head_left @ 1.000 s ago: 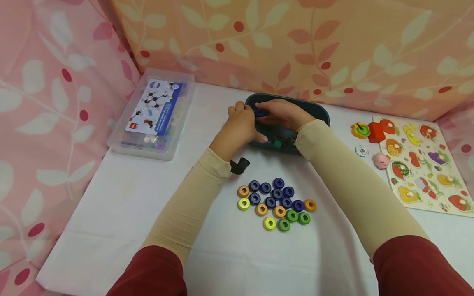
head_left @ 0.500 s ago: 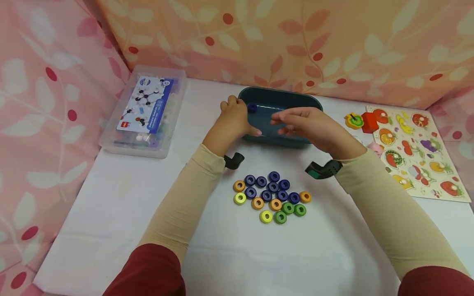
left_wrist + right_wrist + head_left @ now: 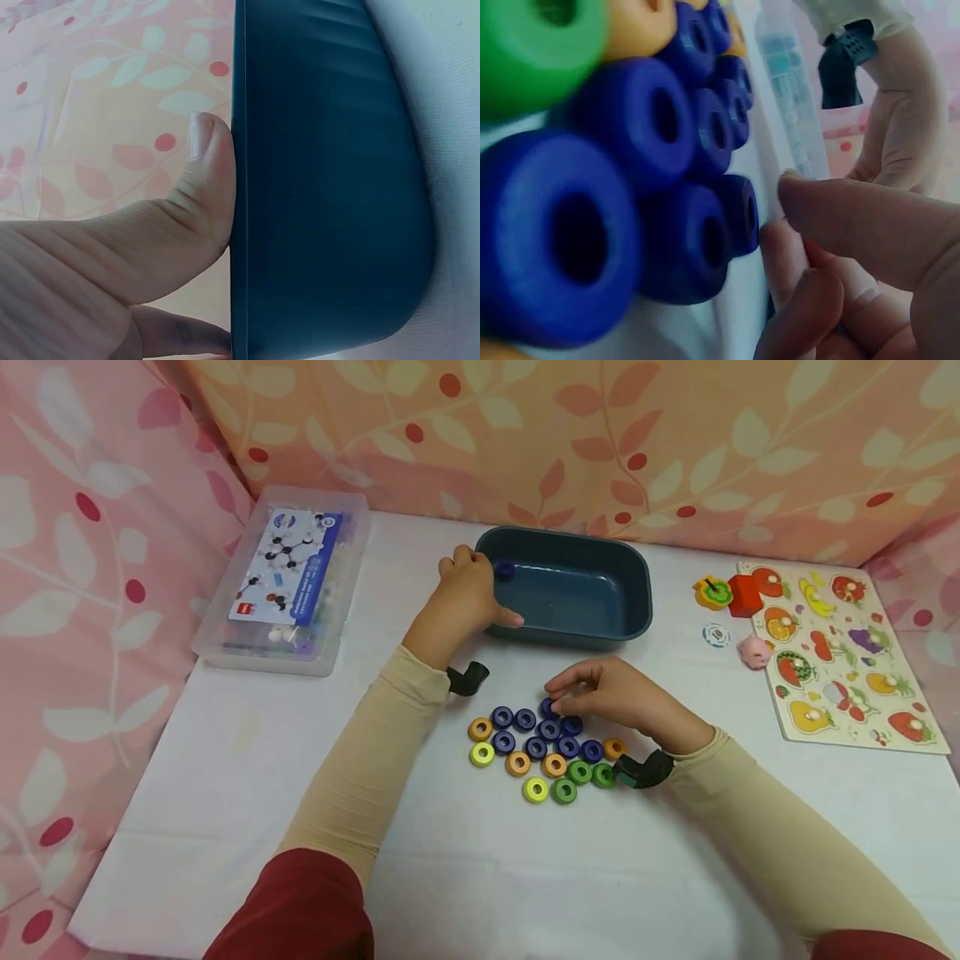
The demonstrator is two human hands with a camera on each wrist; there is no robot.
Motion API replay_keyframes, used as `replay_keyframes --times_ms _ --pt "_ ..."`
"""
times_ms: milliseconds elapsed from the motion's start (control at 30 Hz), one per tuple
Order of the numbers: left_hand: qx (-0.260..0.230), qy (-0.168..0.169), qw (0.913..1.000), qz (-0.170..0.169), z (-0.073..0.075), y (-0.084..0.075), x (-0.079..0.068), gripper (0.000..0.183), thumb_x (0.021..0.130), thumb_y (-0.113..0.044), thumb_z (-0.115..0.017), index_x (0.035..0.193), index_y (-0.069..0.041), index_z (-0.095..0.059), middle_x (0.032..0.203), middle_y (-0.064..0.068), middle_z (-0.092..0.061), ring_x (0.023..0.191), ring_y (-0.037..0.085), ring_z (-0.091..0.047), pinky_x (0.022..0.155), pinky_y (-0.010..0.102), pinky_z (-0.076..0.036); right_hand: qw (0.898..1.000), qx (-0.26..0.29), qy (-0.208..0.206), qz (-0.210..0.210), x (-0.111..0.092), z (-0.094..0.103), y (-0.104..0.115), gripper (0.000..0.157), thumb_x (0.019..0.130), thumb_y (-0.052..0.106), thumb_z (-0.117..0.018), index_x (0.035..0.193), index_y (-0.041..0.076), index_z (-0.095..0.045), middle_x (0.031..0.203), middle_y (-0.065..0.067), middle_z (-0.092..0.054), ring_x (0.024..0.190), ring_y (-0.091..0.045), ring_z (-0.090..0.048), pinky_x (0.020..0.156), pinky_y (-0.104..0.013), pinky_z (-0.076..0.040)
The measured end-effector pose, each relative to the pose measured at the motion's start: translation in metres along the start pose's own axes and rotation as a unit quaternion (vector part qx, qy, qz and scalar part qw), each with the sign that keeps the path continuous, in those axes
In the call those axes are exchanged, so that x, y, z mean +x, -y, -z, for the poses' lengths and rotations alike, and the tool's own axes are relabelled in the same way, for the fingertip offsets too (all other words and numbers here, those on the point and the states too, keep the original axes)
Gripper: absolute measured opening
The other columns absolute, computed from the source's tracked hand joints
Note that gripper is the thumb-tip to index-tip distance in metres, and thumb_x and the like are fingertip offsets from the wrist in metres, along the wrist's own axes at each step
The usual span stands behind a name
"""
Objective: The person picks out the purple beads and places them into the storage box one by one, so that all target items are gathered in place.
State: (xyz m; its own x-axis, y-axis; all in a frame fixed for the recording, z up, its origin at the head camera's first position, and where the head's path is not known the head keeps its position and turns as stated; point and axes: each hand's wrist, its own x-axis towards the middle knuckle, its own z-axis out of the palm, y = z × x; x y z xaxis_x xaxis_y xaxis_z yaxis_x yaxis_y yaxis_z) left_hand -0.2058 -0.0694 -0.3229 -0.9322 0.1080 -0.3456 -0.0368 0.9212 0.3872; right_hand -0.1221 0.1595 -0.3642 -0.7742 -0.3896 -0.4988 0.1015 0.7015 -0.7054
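My left hand (image 3: pixel 467 597) grips the left end of a dark teal plastic tub (image 3: pixel 637 572), its thumb (image 3: pixel 214 172) lying along the near rim. Inside the tub, by its left wall, sits one dark blue ring (image 3: pixel 505 570). In front of the tub my right hand (image 3: pixel 618 697) hovers at the far edge of a cluster of ring-shaped beads, thumb and fingers parted beside a dark blue bead (image 3: pixel 739 214). Other beads lie flat on the white cloth: blue (image 3: pixel 503 742), orange (image 3: pixel 517 764), yellow (image 3: pixel 536 790) and green (image 3: pixel 564 791).
A clear lidded case with a molecular model label (image 3: pixel 288 568) lies at the left. Right of the tub are a yellow-green toy (image 3: pixel 712 592), a red block (image 3: pixel 745 596), a white chip (image 3: pixel 716 635), a pink toy (image 3: pixel 754 652) and a fruit puzzle board (image 3: pixel 847 652). Patterned cloth stands behind.
My right hand has left the tub and come down to the beads, leaving a dark blue bead inside the tub. The left hand has stayed on the tub's left end.
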Motion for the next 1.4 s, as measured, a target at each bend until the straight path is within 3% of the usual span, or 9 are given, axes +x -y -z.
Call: replay_keyframes --times_ms 100,267,500,600,833,1033,1133,1233,1400 --pt "0.000 0.000 1.0000 0.000 0.001 0.001 0.000 0.114 0.074 -0.056 -0.084 0.155 0.002 -0.028 0.154 0.018 -0.025 0.135 0.034 -0.028 0.113 0.038 -0.037 1.000 -0.009 -0.004 0.004 0.007 -0.002 -0.001 0.034 0.085 0.022 -0.081 0.117 0.018 -0.075 0.118 -0.002 -0.074 0.091 -0.015 -0.066 0.080 -0.030 -0.051" --pt "0.000 0.005 1.0000 0.001 0.000 0.001 0.001 0.115 0.074 -0.056 -0.083 0.156 0.001 -0.026 0.156 0.018 -0.023 0.136 0.034 -0.027 0.113 0.039 -0.037 0.999 0.011 0.035 0.003 0.014 -0.002 -0.002 0.036 0.087 0.022 -0.079 0.122 0.015 -0.073 0.123 -0.003 -0.072 0.100 -0.011 -0.063 0.087 -0.025 -0.048" --pt "-0.008 0.010 0.9999 0.000 0.001 0.000 0.000 0.116 0.074 -0.055 -0.084 0.157 0.000 -0.024 0.158 0.017 -0.020 0.138 0.033 -0.025 0.115 0.040 -0.036 0.992 0.095 0.077 -0.031 0.019 0.000 -0.002 0.033 0.095 0.015 -0.068 0.127 0.007 -0.069 0.096 -0.003 -0.075 0.081 -0.009 -0.068 0.071 -0.022 -0.053" --pt "-0.010 0.012 0.9999 0.002 0.001 -0.001 0.000 0.117 0.074 -0.055 -0.084 0.158 -0.001 -0.022 0.159 0.016 -0.019 0.139 0.033 -0.024 0.115 0.040 -0.035 0.990 0.114 0.078 -0.035 0.021 0.001 -0.001 0.033 0.096 0.013 -0.065 0.128 0.006 -0.068 0.094 -0.003 -0.075 0.080 -0.010 -0.070 0.069 -0.022 -0.055" --pt "-0.012 0.003 0.9999 0.001 0.000 -0.001 0.000 0.115 0.073 -0.054 -0.085 0.156 0.000 -0.027 0.155 0.017 -0.024 0.136 0.033 -0.027 0.114 0.040 -0.036 0.982 0.173 0.065 -0.045 0.025 -0.002 0.002 0.033 0.097 0.007 -0.063 0.129 0.001 -0.065 0.104 -0.008 -0.074 0.082 -0.010 -0.072 0.075 -0.025 -0.059" --pt "-0.015 0.002 0.9999 0.002 -0.001 0.001 0.000 0.114 0.073 -0.054 -0.085 0.155 0.001 -0.028 0.155 0.017 -0.025 0.135 0.033 -0.028 0.113 0.040 -0.037 0.987 0.144 0.062 -0.040 0.018 0.000 0.010 0.031 0.096 0.010 -0.064 0.126 0.002 -0.068 0.099 -0.009 -0.076 0.081 -0.012 -0.073 0.077 -0.027 -0.059" --pt "-0.016 0.003 0.9999 0.001 0.000 0.002 0.001 0.114 0.073 -0.054 -0.085 0.155 0.001 -0.028 0.155 0.017 -0.024 0.135 0.033 -0.028 0.113 0.040 -0.037 0.992 0.114 0.053 -0.021 0.010 0.008 0.025 0.031 0.096 0.014 -0.066 0.126 0.005 -0.069 0.101 -0.010 -0.076 0.085 -0.017 -0.074 0.081 -0.031 -0.059" --pt "-0.013 0.005 0.9999 0.003 0.000 0.002 0.001 0.115 0.073 -0.055 -0.085 0.155 0.001 -0.027 0.155 0.017 -0.024 0.135 0.033 -0.028 0.114 0.039 -0.037 0.994 0.108 0.016 0.002 0.006 0.022 0.045 0.033 0.098 0.019 -0.066 0.128 0.007 -0.068 0.108 -0.012 -0.074 0.092 -0.020 -0.074 0.086 -0.035 -0.058" --pt "-0.011 0.007 0.9999 0.002 0.000 0.000 0.001 0.116 0.073 -0.055 -0.084 0.155 0.002 -0.026 0.154 0.016 -0.025 0.134 0.032 -0.029 0.113 0.039 -0.038 0.982 0.182 -0.035 0.021 0.019 0.052 0.071 0.043 0.102 0.028 -0.059 0.141 0.010 -0.057 0.128 -0.009 -0.063 0.107 -0.016 -0.069 0.092 -0.027 -0.055"
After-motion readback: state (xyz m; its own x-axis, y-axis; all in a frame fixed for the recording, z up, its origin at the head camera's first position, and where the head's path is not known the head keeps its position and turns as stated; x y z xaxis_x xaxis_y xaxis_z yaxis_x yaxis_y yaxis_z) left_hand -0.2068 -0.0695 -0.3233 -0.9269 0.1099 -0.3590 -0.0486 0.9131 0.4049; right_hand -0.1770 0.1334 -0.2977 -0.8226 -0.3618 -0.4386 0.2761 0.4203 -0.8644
